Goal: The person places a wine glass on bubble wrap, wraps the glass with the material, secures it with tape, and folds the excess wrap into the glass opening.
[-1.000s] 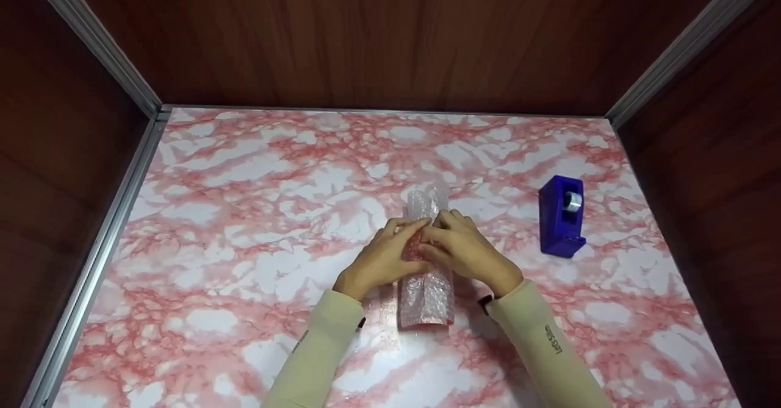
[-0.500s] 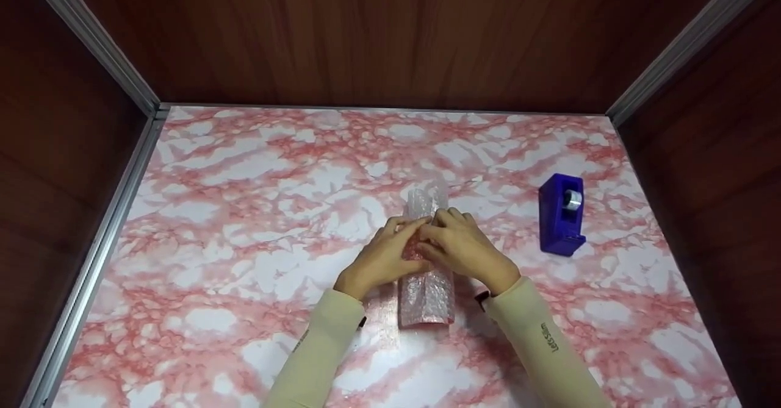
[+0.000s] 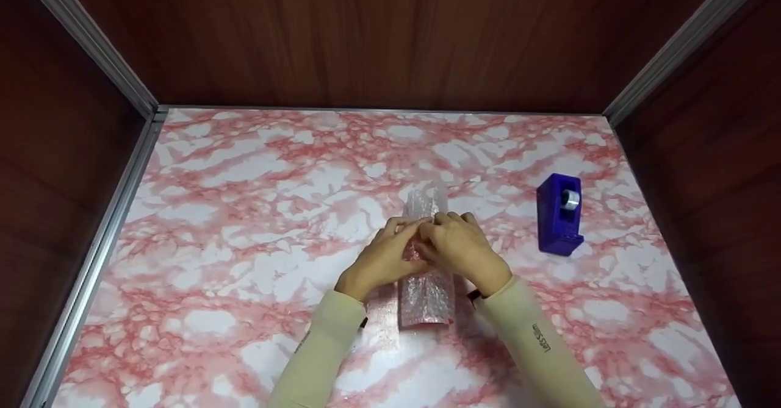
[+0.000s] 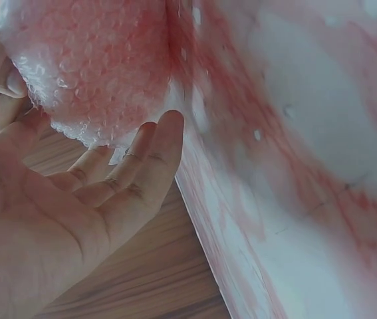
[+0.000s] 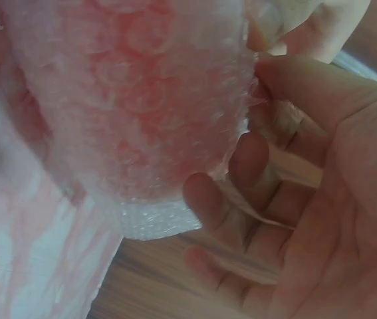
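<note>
A long bundle of bubble wrap (image 3: 427, 298), red or pink showing through, lies lengthwise on the table. My left hand (image 3: 383, 255) rests across its left side, thumb and index finger spread over the top. In the left wrist view its other fingers (image 4: 145, 166) are nearly straight beside the wrap. From the right, my right hand (image 3: 464, 243) meets the left at the middle of the bundle. Thumb and index finger pinch the edge of the wrap in the right wrist view; its other fingers (image 5: 248, 163) are loosely bent. Exactly what lies between the pinching tips is partly hidden.
A blue tape dispenser (image 3: 556, 219) with a roll of clear tape (image 3: 571, 200) stands to the right on the marbled red-and-white table (image 3: 244, 213). Dark wood panels (image 3: 390, 36) with metal edging enclose the back and both sides.
My right hand and forearm have shifted slightly left and turned over the bundle, so its thumb is less visible. The left hand stays nearly still; the bundle keeps its place.
</note>
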